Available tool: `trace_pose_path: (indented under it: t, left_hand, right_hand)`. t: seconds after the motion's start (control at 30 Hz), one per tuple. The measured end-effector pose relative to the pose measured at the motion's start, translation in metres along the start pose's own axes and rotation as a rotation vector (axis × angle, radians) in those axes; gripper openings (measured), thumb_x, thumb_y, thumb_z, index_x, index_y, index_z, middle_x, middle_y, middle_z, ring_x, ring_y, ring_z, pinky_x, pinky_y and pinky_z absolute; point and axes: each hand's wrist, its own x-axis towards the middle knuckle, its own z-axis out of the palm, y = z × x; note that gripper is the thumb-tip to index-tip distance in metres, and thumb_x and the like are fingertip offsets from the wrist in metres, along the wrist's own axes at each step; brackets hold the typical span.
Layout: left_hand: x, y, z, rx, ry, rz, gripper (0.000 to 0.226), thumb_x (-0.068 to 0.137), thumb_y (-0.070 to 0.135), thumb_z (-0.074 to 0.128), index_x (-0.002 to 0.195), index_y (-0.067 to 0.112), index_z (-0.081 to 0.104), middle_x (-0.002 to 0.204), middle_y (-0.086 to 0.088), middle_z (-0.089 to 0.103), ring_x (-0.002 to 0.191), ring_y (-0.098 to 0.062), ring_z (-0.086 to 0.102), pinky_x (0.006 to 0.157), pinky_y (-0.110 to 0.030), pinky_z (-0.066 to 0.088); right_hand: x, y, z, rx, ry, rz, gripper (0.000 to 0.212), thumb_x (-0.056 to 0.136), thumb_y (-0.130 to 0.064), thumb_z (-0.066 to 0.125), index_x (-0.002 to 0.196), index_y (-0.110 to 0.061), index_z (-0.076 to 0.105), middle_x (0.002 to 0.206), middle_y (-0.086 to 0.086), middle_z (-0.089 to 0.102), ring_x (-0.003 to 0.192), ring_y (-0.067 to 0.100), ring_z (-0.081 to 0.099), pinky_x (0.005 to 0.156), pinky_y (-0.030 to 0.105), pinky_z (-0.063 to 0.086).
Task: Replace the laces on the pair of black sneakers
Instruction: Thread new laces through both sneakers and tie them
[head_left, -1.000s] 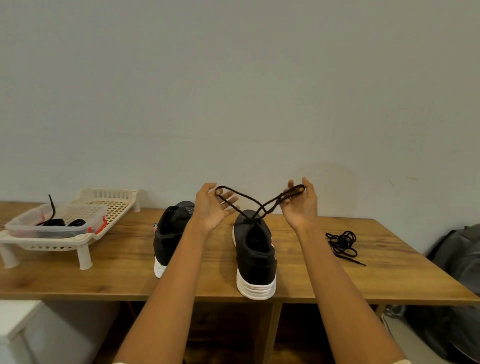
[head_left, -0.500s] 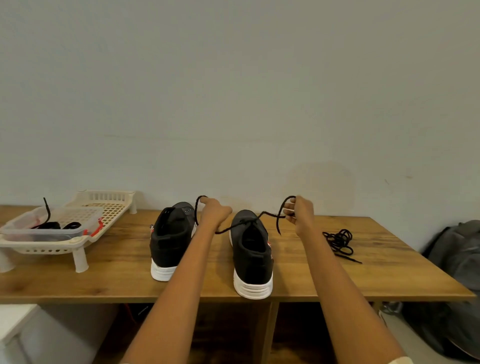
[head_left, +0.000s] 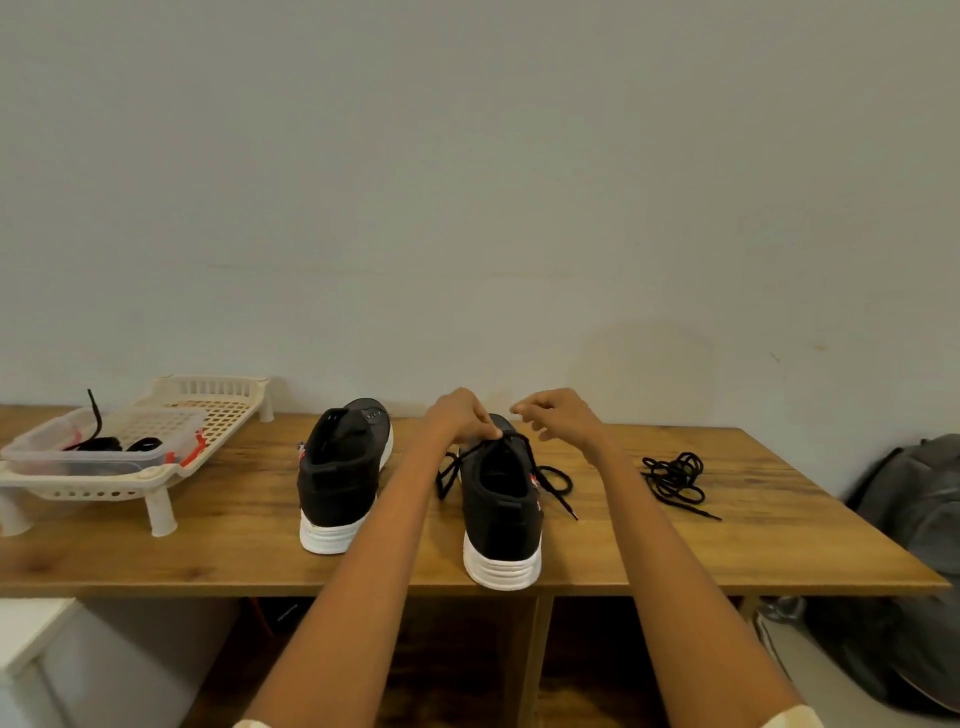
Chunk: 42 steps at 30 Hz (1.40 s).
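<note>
- Left hand (head_left: 460, 418): fingertips pinch the lace (head_left: 550, 475) at the top of the right sneaker (head_left: 501, 512).
- Right hand (head_left: 558, 418): fingers loosely curled, apart, holding nothing.
- Both sneakers stand on the table (head_left: 727, 540).

Sneakers (head_left: 501, 499) – matt black cloth, ribbed white soles; table (head_left: 779, 530) – grained wood; rack (head_left: 78, 486) – cream plastic.

No readable text, brand or number anywhere. A small red-and-white mark on the side of the right sneaker (head_left: 535, 486), at about 3 o'clock of its opening, perhaps a logo tag, too blurred to read. Nothing legible on the left sneaker (head_left: 340, 467).
</note>
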Motion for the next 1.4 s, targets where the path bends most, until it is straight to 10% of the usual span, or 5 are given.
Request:
trace_pose_path:
  t: [0.13,0.6,0.77,0.97,1.4]
  left_hand:
    - [0.001,-0.003,0.004,-0.045,0.072,-0.022,0.016,0.083,0.018,0.071,0.093,0.005,0.074,0.092,-0.015,0.072,0.068,-0.018,0.063,0.062,-0.022,0.049]
    - [0.006,-0.021,0.0,-0.164,-0.02,0.012,0.011,0.084,0.007,0.068,0.092,0.001,0.073,0.089,-0.018,0.072,0.065,-0.015,0.064,0.084,-0.032,0.056]
    - [0.008,-0.023,0.005,-0.183,0.007,-0.01,0.015,0.085,0.008,0.062,0.072,0.01,0.07,0.072,-0.006,0.067,0.063,-0.014,0.065,0.081,-0.034,0.057]
    - [0.003,-0.022,0.004,-0.19,-0.008,0.021,0.011,0.085,0.017,0.066,0.076,0.014,0.072,0.083,-0.004,0.071,0.068,-0.02,0.069,0.076,-0.032,0.058]
    - [-0.007,-0.019,0.016,-0.508,-0.111,-0.217,0.02,0.093,0.024,0.043,0.074,0.019,0.046,0.075,0.001,0.046,0.066,-0.012,0.037,0.062,-0.025,0.031]
  right_hand:
    - [0.002,-0.004,0.009,-0.035,-0.183,-0.019,0.018,0.09,-0.018,0.063,0.102,-0.009,0.073,0.096,0.016,0.071,0.085,0.021,0.067,0.076,0.026,0.057]
    - [0.002,-0.017,0.021,-0.345,-0.089,-0.023,0.021,0.083,-0.028,0.059,0.066,-0.017,0.054,0.061,-0.003,0.057,0.056,0.014,0.056,0.061,0.026,0.045]
    - [0.004,-0.008,0.02,-0.232,-0.137,0.065,0.02,0.09,-0.025,0.048,0.074,-0.012,0.047,0.072,0.011,0.049,0.084,0.045,0.059,0.066,0.033,0.04]
    - [0.0,-0.011,0.018,-0.23,-0.111,-0.01,0.015,0.091,-0.022,0.051,0.08,-0.014,0.057,0.074,0.0,0.059,0.071,0.018,0.058,0.074,0.036,0.051]
    - [-0.003,0.002,0.009,0.078,-0.175,0.015,0.013,0.089,-0.022,0.066,0.091,-0.01,0.064,0.092,0.01,0.068,0.08,0.017,0.068,0.066,0.022,0.056]
